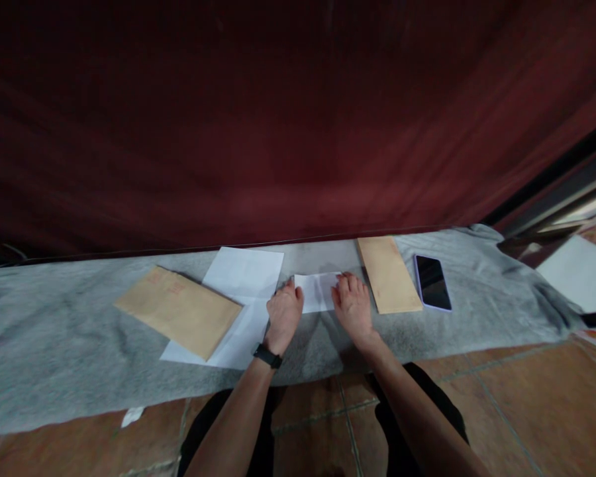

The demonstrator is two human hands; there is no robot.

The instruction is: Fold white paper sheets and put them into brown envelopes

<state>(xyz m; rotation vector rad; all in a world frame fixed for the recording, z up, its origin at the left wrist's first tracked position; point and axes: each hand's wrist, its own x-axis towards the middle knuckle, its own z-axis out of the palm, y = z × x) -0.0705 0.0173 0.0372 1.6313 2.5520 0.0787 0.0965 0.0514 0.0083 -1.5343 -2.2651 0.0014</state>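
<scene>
A folded white paper [318,292] lies on the grey cloth between my two hands. My left hand [285,310], with a dark band on its wrist, is closed at the paper's left end. At the right end, my right hand [351,303] has its fingers curled over the paper's edge. White sheets [248,275] lie just left of my left hand, partly under a brown envelope [179,309]. Another brown envelope [389,275] rests right of my right hand.
A phone with a purple edge [432,283] lies beyond the right envelope. The grey cloth [54,331] runs along a dark red upright surface [298,132]. A white scrap [132,416] is on the tiled floor [318,424], and a white panel [581,273] stands far right.
</scene>
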